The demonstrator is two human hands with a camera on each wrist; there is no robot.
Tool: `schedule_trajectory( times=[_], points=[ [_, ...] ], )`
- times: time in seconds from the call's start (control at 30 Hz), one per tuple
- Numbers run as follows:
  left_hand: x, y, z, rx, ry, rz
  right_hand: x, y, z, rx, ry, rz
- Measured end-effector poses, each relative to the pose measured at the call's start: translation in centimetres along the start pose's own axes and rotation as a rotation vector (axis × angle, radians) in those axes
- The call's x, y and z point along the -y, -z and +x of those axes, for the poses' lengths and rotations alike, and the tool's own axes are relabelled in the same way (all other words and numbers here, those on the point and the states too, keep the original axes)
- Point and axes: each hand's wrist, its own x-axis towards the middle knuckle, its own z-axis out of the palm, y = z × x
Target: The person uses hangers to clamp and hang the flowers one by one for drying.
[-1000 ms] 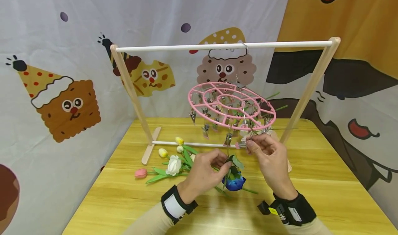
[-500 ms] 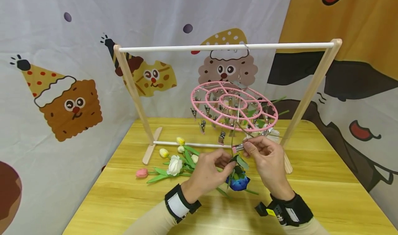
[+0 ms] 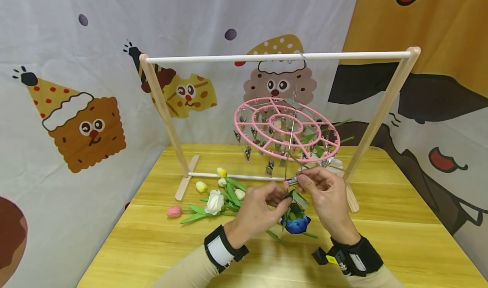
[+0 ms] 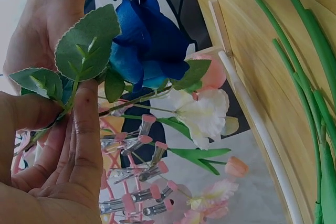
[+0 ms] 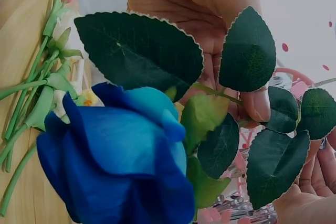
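Note:
An artificial blue rose [image 3: 296, 223] hangs bloom-down, its stem pinched between thumb and fingers of my left hand [image 3: 259, 209]. Its petals and toothed green leaves [image 5: 139, 51] fill much of the right wrist view. Just above, my right hand [image 3: 328, 201] pinches a metal clip [image 3: 292, 181] with pink tips, one of several below a round pink hanger [image 3: 256, 140]. The clip's pink end meets the rose stem; whether its jaws are around the stem I cannot tell. In the left wrist view, a white flower [image 4: 205, 116] and other blooms hang among the clips.
The hanger hooks over the white top rail [image 3: 221, 59] of a wooden stand [image 3: 389, 95]. On the wooden table [image 3: 152, 245] at the left lie a white rose [image 3: 214, 202], a pink tulip [image 3: 174, 211] and yellow tulips [image 3: 201, 186]. A patterned cloth hangs behind.
My left hand and the blue rose have shifted slightly right. The clip in my right hand has moved left, up to the rose stem. The hanger has turned a little.

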Motion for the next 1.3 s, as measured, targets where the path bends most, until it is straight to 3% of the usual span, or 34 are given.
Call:
schedule_trajectory(
  times=[0.53,0.77,1.13,1.3],
  points=[
    [0.1,-0.1,0.0,0.038,0.034,0.01,-0.1,0.7,-0.4,0.031,-0.073,-0.081],
    [0.5,0.2,-0.2,0.053,0.031,0.042,-0.3,1.1,-0.5,0.042,-0.055,-0.136],
    [1.6,1.5,-1.1,0.076,0.088,0.121,-0.2,2.2,-0.7,-0.016,-0.083,-0.22],
    [2.3,2.5,-1.8,0.094,0.104,0.179,-0.4,2.8,-0.5,-0.014,-0.073,-0.171]
  ],
)
